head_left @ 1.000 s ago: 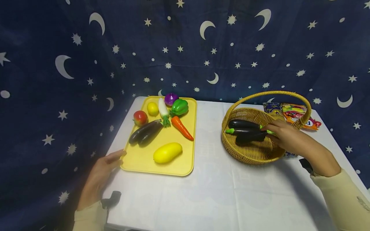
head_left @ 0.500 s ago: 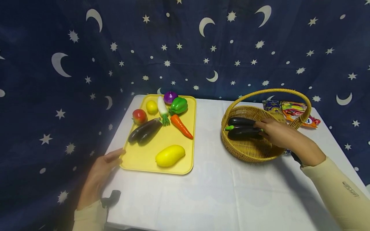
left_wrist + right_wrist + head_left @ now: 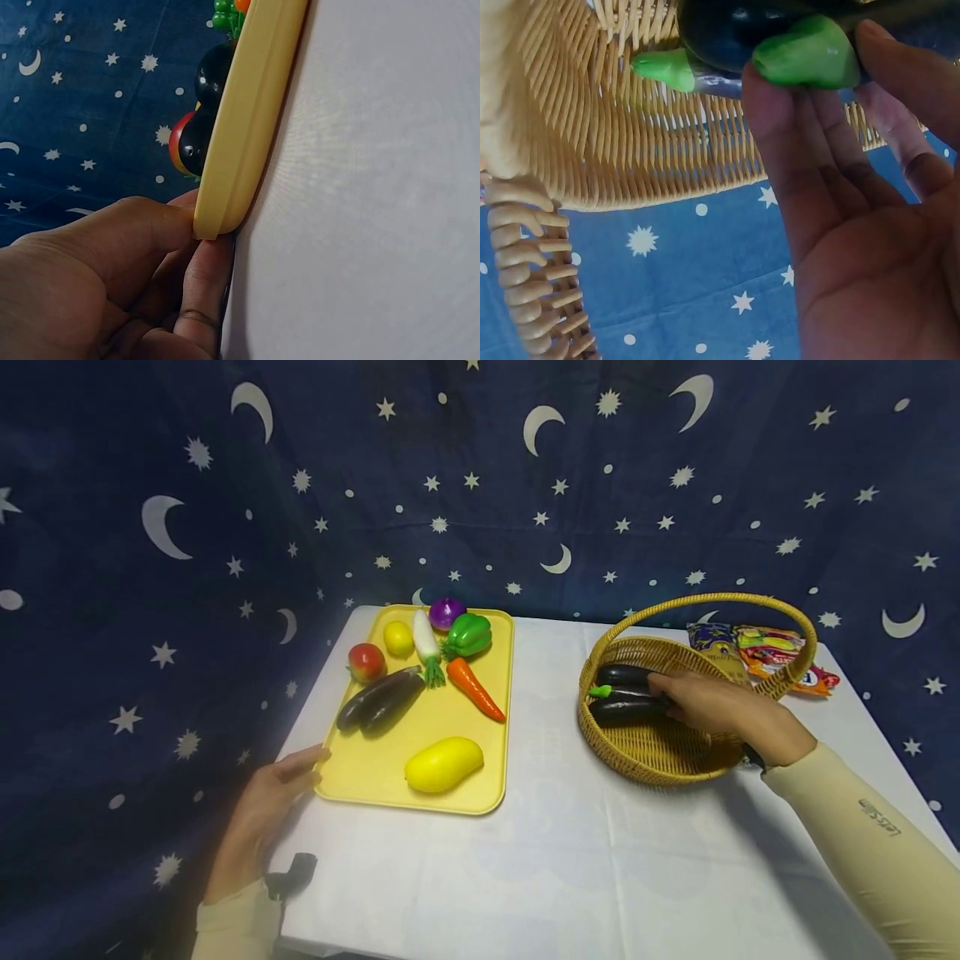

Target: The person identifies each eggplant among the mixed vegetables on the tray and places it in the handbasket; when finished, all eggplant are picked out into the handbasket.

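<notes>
Dark blue star-and-moon cloth (image 3: 375,460) hung behind and to the left of the white-covered table (image 3: 555,868). Change over the last second: your right hand (image 3: 697,700) had reached farther over the wicker basket (image 3: 637,770), and the held eggplant (image 3: 626,711) had shifted toward the basket's left wall, from slightly askew to roughly alongside the other two eggplants (image 3: 621,674). Reading: you seemed to be lining it up with them; not yet released. Fingers and thumb were clamped on its green cap (image 3: 810,56). Location: inside the basket, nearer the table's right edge than its left. Appearance: glossy, near-black, plump body, bright green cap; one end partly hidden by your hand in the head view. Your left hand (image 3: 262,802), at the table's left edge, pinched the near-left corner of the yellow tray (image 3: 360,768). On it, the mango (image 3: 444,765) had shifted slightly toward the tray's near-right corner.
</notes>
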### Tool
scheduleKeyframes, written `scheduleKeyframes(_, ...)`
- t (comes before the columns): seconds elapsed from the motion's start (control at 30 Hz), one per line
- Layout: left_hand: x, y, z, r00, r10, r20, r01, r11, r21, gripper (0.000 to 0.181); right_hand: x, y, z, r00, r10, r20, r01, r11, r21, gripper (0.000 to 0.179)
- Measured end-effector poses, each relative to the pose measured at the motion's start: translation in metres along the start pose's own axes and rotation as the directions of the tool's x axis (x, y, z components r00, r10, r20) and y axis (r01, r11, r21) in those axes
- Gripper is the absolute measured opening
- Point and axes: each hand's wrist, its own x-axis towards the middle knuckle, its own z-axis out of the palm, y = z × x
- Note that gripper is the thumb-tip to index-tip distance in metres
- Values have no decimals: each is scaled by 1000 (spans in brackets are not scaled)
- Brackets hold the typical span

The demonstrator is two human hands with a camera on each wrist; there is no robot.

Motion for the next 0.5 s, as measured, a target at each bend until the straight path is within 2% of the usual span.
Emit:
scheduleKeyframes(0.1, -2, 3, 1, 1000, 5, -4, -5, 1000, 30, 52, -4, -1, 3, 999, 36, 27, -36, 999, 6, 25)
scheduleKeyframes(0.23, -3, 8, 1, 999, 53, -14, -52, 996, 79, 52, -7, -2, 6, 996, 72, 55, -72, 997, 2, 36)
scheduleKeyframes(0.37, -5, 10, -1, 998, 65, -17, -64, 994, 84, 52, 0, -6, 7, 993, 85, 77, -84, 996, -23, 44)
scheduleKeyframes(0.5, -1, 6, -2, 997, 79, -17, -77, 993, 94, 52, 8, -9, 7, 981, 127, 147, -118, 991, -68, 52)
